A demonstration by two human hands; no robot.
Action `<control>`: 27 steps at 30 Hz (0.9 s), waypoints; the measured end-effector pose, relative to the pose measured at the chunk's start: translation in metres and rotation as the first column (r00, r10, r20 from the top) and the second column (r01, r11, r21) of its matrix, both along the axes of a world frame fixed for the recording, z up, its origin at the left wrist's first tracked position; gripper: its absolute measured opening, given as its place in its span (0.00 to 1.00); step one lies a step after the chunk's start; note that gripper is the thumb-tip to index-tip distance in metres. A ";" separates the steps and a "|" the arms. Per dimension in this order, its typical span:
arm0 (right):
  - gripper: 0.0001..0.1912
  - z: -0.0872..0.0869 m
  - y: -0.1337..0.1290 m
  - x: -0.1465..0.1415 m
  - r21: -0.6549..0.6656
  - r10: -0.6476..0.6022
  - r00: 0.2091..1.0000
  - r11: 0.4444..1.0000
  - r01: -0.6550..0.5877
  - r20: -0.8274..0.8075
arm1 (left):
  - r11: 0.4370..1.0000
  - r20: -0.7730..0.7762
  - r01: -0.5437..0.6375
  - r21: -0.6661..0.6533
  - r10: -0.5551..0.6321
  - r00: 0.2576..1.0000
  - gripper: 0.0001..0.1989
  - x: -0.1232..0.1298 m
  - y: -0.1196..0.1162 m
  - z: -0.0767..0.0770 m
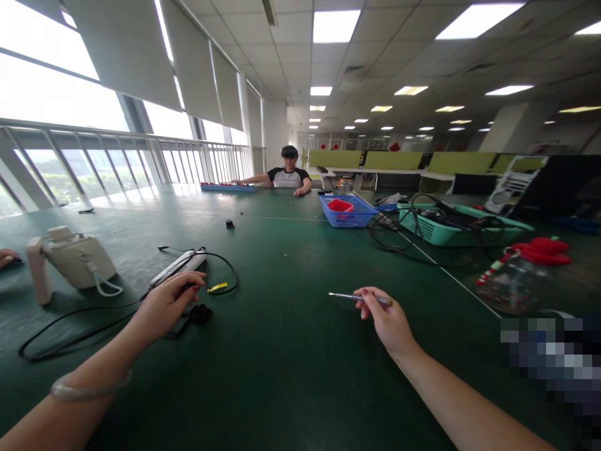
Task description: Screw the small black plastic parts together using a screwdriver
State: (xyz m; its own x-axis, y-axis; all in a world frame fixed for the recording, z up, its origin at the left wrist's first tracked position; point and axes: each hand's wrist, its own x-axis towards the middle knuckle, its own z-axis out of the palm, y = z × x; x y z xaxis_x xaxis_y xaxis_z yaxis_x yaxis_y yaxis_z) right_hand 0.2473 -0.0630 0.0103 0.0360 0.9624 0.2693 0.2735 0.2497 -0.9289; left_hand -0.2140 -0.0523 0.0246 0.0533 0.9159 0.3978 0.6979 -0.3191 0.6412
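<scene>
Right hand (387, 319) first, since that's the clear one on my feed: I've got its fingers wrapped around a slim screwdriver-like tool (346, 296), thumb on top, the metal shaft sticking out toward the left. The tool is right of centre over the green table (282, 376), nothing else close to its tip.

Left hand (164, 304) is trickier. Fingers are curled in with the thumb near them, and there's a dark bit right by the fingertips, but I honestly can't tell if they're pinching it or if it's just behind. A black piece (201, 313) sits just beside that hand, partly covered by it, too blurry for me to name. Past the knuckles I see a white bar-shaped thing (173, 268) with a black cable (236, 275) looping around it and a yellow tag (217, 287) by the loop.

Over to the left there's a cream bottle (82, 260). On the right, a jar with a red lid (516, 279), plus a green basket (448, 235) loaded with cables and a blue basket (350, 219) holding something red. Someone in a grey shirt (290, 178) sits across the table, one arm out to a blue tray (228, 187).
</scene>
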 end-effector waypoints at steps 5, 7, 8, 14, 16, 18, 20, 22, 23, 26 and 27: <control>0.19 -0.001 0.001 0.001 -0.003 -0.004 1.000 1.000 0.004 0.002 | 0.997 0.153 0.079 0.002 -0.078 0.985 0.19 -0.007 0.005 -0.006; 0.19 -0.002 0.001 0.001 -0.001 -0.001 1.000 1.000 0.001 0.006 | 0.996 0.167 0.091 -0.024 -0.086 0.982 0.19 -0.008 0.004 -0.006; 0.19 -0.002 0.002 0.001 0.001 0.000 1.000 1.000 0.000 0.009 | 0.995 0.150 0.088 -0.045 -0.081 0.985 0.20 -0.007 0.003 -0.005; 0.18 0.001 -0.001 0.000 0.022 0.008 1.000 1.000 -0.008 0.010 | 0.999 -0.220 -0.034 -0.031 0.026 0.975 0.24 0.000 -0.006 0.005; 0.19 0.002 -0.001 0.000 0.022 0.011 1.000 1.000 -0.012 0.015 | 0.998 -0.294 -0.064 0.015 0.066 0.954 0.23 0.002 -0.006 0.006; 0.19 0.002 -0.001 0.000 0.023 0.011 1.000 1.000 -0.012 0.020 | 0.995 -0.322 -0.087 0.039 0.095 0.942 0.22 0.003 -0.006 0.007; 0.19 0.002 -0.001 0.000 0.024 0.011 1.000 1.000 -0.012 0.020 | 0.993 -0.329 -0.107 0.053 0.118 0.937 0.21 0.002 -0.005 0.006; 0.19 0.002 -0.001 0.000 0.021 0.015 1.000 1.000 -0.015 0.015 | 0.992 -0.318 -0.116 0.057 0.128 0.939 0.21 0.002 -0.005 0.005; 0.20 0.002 -0.001 0.000 0.020 0.016 1.000 1.000 -0.017 0.013 | 0.992 -0.304 -0.115 0.050 0.125 0.944 0.21 0.001 -0.005 0.005; 0.21 0.003 -0.002 -0.001 0.025 0.013 1.000 1.000 -0.013 0.016 | 0.997 -0.233 -0.080 -0.002 0.077 0.969 0.22 -0.001 -0.005 0.004; 0.21 0.003 -0.003 -0.001 0.030 0.009 1.000 1.000 -0.010 0.017 | 0.998 -0.210 -0.057 -0.019 0.052 0.976 0.22 -0.002 -0.005 0.005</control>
State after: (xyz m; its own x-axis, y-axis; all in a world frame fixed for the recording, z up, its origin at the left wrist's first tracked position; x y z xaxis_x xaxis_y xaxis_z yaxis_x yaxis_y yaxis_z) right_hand 0.2463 -0.0656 0.0134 0.0222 0.9542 0.2982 0.2870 0.2796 -0.9162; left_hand -0.2158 -0.0570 0.0292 0.0829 0.9290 0.3608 0.8330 -0.2633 0.4865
